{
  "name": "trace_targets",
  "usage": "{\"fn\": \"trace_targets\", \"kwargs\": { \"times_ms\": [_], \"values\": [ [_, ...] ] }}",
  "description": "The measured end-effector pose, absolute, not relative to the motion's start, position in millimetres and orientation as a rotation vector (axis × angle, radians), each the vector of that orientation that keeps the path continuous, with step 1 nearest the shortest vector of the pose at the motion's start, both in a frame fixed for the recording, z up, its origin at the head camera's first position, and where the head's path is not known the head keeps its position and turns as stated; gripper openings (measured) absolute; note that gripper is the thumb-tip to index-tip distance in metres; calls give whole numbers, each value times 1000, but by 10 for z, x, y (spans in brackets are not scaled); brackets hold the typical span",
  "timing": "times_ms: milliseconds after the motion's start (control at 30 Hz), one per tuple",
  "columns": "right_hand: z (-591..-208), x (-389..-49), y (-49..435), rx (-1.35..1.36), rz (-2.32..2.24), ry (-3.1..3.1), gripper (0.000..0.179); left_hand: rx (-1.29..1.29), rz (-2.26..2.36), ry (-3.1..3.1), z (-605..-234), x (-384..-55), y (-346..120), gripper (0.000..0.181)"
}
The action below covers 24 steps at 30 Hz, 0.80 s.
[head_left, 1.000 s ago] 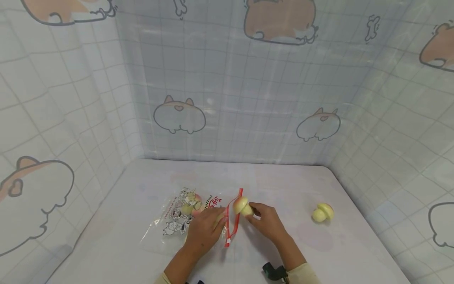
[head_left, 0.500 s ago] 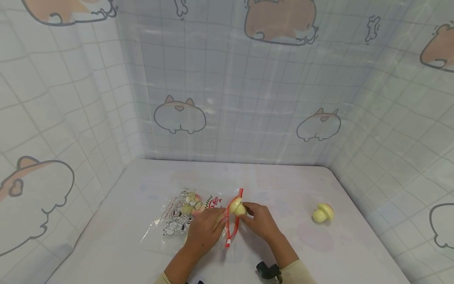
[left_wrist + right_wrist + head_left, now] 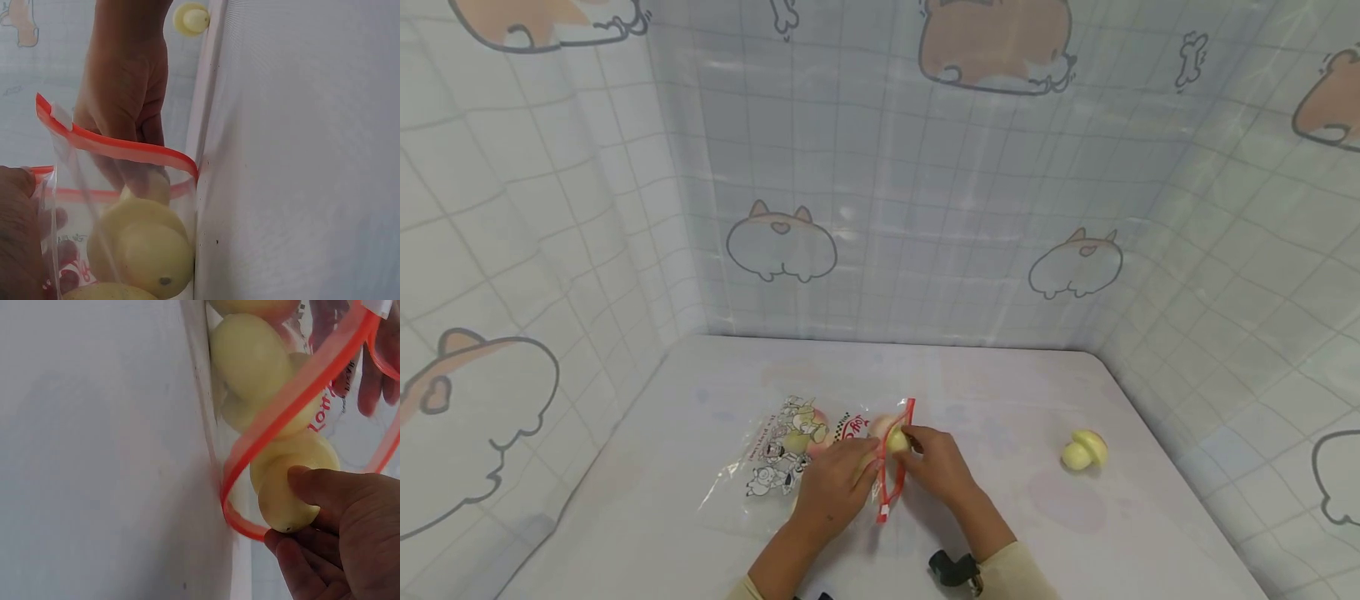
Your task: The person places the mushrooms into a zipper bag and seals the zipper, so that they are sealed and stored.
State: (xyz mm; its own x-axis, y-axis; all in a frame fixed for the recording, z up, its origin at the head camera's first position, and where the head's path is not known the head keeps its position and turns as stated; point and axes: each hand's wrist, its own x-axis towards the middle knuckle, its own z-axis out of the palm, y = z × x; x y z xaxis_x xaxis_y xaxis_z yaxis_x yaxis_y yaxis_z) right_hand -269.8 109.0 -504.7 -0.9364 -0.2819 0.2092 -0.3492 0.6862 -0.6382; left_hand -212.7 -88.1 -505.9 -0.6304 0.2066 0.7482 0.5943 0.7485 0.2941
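A clear printed zip bag (image 3: pixel 766 482) with a red zip edge lies on the table, its mouth facing right. My left hand (image 3: pixel 833 485) holds the bag by the mouth, thumb at the red rim in the left wrist view. My right hand (image 3: pixel 942 467) pinches a pale yellow toy mushroom (image 3: pixel 287 499) by its stem. The mushroom's cap is inside the bag mouth, and my right fingertips (image 3: pixel 147 181) reach past the red edge. Several more yellow and pinkish toy pieces (image 3: pixel 250 353) show through the plastic, partly hidden by print.
Another yellow toy mushroom (image 3: pixel 1084 450) lies on the white table (image 3: pixel 1000 383) at the right. Patterned sheeting (image 3: pixel 925 208) encloses the table at the back and both sides. A black wrist device (image 3: pixel 953 568) sits at my right wrist.
My right hand has moved left, taking the toy mushroom from outside the red edge into the bag mouth. The left hand and the mushroom at the right have stayed put.
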Motion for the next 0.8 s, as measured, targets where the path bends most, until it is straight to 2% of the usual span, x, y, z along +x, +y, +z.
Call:
{"fn": "trace_targets", "kwargs": {
  "times_ms": [267,467,800],
  "values": [
    [-5063,-2732,952,490,1081,-2841,41,-611,-697,-2207,-5073,-2128,-884,30],
    [-5073,-2769,880,558,1087,-2801,18,-610,-717,-2234,-5065,-2120,-879,32],
    [-5104,-2814,797,629,1168,-2767,22,-608,-734,-2263,-5034,-2095,-876,31]
  ]
}}
